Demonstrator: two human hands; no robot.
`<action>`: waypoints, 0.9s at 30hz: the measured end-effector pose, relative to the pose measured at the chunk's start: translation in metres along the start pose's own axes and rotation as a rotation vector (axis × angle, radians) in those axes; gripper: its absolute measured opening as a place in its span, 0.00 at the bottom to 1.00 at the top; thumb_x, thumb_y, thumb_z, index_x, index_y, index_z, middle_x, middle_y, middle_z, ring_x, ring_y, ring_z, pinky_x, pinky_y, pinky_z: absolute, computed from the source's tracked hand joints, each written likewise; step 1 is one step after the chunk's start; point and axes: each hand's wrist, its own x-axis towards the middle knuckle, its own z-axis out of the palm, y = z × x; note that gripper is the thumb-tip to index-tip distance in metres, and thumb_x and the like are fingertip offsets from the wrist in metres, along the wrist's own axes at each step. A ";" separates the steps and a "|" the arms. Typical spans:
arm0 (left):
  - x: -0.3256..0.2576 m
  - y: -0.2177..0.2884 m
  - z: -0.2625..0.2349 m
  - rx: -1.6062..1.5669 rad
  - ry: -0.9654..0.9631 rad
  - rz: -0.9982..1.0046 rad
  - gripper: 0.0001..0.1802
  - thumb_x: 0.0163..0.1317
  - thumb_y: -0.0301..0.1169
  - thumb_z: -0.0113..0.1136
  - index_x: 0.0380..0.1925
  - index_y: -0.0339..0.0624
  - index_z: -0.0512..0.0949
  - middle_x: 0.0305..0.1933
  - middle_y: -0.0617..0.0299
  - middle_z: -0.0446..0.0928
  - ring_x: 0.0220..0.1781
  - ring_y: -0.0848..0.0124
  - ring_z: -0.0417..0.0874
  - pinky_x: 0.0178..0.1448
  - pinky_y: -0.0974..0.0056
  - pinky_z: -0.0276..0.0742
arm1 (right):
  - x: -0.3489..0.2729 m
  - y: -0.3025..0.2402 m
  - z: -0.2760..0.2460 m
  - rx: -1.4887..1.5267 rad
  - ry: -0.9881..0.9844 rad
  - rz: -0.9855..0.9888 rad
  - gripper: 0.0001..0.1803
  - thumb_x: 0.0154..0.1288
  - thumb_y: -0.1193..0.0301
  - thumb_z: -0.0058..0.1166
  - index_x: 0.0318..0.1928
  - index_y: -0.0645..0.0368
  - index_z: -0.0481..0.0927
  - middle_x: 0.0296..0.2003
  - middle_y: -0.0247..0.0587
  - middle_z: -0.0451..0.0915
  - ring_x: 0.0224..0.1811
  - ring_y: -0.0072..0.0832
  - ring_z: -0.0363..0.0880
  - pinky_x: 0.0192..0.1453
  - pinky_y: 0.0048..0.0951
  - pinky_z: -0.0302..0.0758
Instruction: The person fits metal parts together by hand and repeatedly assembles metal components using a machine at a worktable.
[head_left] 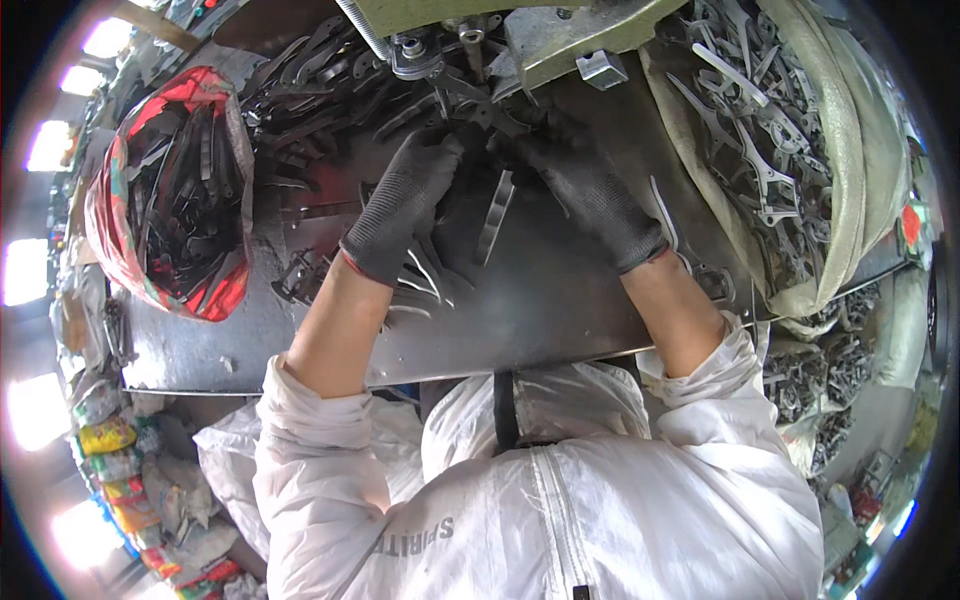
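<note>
Under the green machine head [590, 45], both my hands, in dark grey knit gloves, meet around a flat dark metal part [486, 114]. My left hand [415, 180] pinches it from the left with curled fingers. From the other side my right hand [585, 178] closes on it, its fingertips dark and partly hidden in shadow. Just above the part is the machine's narrow vertical spindle [472, 45]. A separate curved metal strip [495, 218] lies on the table between my wrists, touched by neither hand.
Many dark metal pieces [320, 90] pile up at the back left, beside a red-edged bag [110, 240] full of blades. On the right, a pale sack [845, 150] holds silvery metal parts. Loose curved pieces [425, 275] lie beside my left wrist. The metal table's front edge [430, 378] crosses before me.
</note>
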 end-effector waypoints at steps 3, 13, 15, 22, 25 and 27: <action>-0.002 -0.012 -0.003 0.027 -0.098 0.026 0.17 0.75 0.29 0.50 0.56 0.30 0.77 0.49 0.58 0.84 0.47 0.71 0.85 0.53 0.66 0.81 | 0.003 0.011 0.004 0.062 -0.025 -0.018 0.23 0.71 0.66 0.59 0.62 0.62 0.76 0.48 0.37 0.83 0.47 0.20 0.82 0.53 0.23 0.79; -0.068 0.037 -0.112 1.464 0.360 0.200 0.17 0.68 0.33 0.56 0.53 0.39 0.80 0.48 0.48 0.85 0.53 0.55 0.86 0.55 0.56 0.80 | 0.003 0.017 0.000 -0.001 0.041 0.267 0.28 0.71 0.71 0.55 0.70 0.59 0.67 0.43 0.36 0.84 0.33 0.18 0.81 0.34 0.22 0.81; -0.088 -0.012 -0.174 1.666 0.270 0.290 0.19 0.64 0.42 0.61 0.50 0.42 0.79 0.48 0.46 0.82 0.52 0.49 0.82 0.56 0.51 0.78 | 0.006 0.019 0.010 -0.006 0.034 0.266 0.25 0.71 0.72 0.55 0.67 0.60 0.70 0.41 0.36 0.84 0.32 0.18 0.81 0.34 0.22 0.81; -0.099 -0.016 -0.184 1.383 0.420 0.215 0.18 0.67 0.31 0.54 0.55 0.42 0.78 0.49 0.54 0.83 0.42 0.53 0.85 0.51 0.56 0.81 | -0.019 -0.022 0.021 -0.036 0.127 0.162 0.17 0.71 0.69 0.56 0.57 0.60 0.79 0.39 0.34 0.84 0.34 0.17 0.82 0.32 0.21 0.80; -0.109 0.010 -0.174 0.250 0.334 0.070 0.20 0.70 0.38 0.55 0.57 0.38 0.78 0.53 0.61 0.82 0.46 0.71 0.83 0.52 0.62 0.81 | -0.020 -0.005 0.010 -0.047 0.106 0.172 0.18 0.72 0.68 0.56 0.59 0.62 0.77 0.38 0.35 0.83 0.33 0.17 0.81 0.32 0.20 0.78; -0.114 0.049 -0.123 0.219 0.374 0.002 0.20 0.68 0.29 0.55 0.59 0.39 0.77 0.56 0.61 0.80 0.50 0.62 0.84 0.52 0.64 0.82 | -0.020 0.008 0.005 -0.039 0.089 0.177 0.20 0.74 0.69 0.55 0.62 0.63 0.75 0.38 0.36 0.83 0.32 0.17 0.81 0.31 0.19 0.76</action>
